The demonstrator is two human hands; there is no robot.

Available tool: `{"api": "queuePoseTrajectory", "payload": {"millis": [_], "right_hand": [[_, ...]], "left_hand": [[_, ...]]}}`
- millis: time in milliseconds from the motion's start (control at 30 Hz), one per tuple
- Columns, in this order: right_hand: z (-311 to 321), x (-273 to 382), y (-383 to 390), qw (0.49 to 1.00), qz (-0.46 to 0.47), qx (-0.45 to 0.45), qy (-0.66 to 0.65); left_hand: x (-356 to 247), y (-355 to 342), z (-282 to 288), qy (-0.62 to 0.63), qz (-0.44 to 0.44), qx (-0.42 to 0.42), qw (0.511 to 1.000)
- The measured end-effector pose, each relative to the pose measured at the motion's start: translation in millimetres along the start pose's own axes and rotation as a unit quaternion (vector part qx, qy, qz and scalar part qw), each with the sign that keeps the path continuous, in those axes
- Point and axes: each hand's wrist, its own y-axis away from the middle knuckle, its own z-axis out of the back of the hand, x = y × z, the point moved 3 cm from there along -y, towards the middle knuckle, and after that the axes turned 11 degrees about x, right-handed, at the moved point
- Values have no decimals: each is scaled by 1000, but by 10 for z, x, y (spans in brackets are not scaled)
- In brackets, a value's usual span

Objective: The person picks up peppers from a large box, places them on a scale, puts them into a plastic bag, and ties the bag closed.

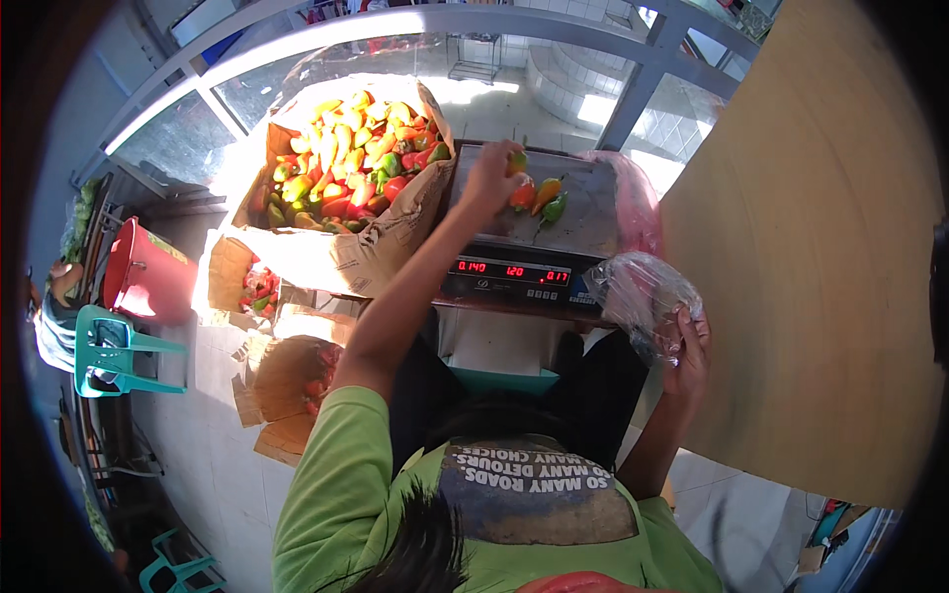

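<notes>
Over the metal plate of a digital scale [593, 232], my left hand [489, 176] is closed on a greenish pepper [517, 161]. Close by on the plate lie an orange-red pepper [522, 195], an orange pepper [546, 194] and a green pepper [556, 208]. At the scale's near right corner, my right hand [693, 343] grips a clear plastic bag [643, 296] that looks crumpled. Left of the scale stands a large cardboard box [341, 259] heaped with red, orange, yellow and green peppers [346, 148].
Pink plastic bags [638, 203] lie along the scale's right edge. A large wooden board [801, 287] fills the right side. Smaller cardboard boxes [282, 381] with red peppers sit lower left, near a red bin [148, 272] and a green plastic stool [104, 351]. Glass panels in a metal frame [633, 99] stand behind.
</notes>
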Motion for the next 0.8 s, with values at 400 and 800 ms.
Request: {"api": "queuePoseTrajectory", "payload": {"millis": [400, 800], "right_hand": [[147, -43, 70, 999, -11, 24, -18], [143, -56, 57, 1000, -11, 23, -16]], "left_hand": [[-96, -45, -653, -246, 59, 2, 967], [-102, 6, -565, -234, 69, 24, 969]]}}
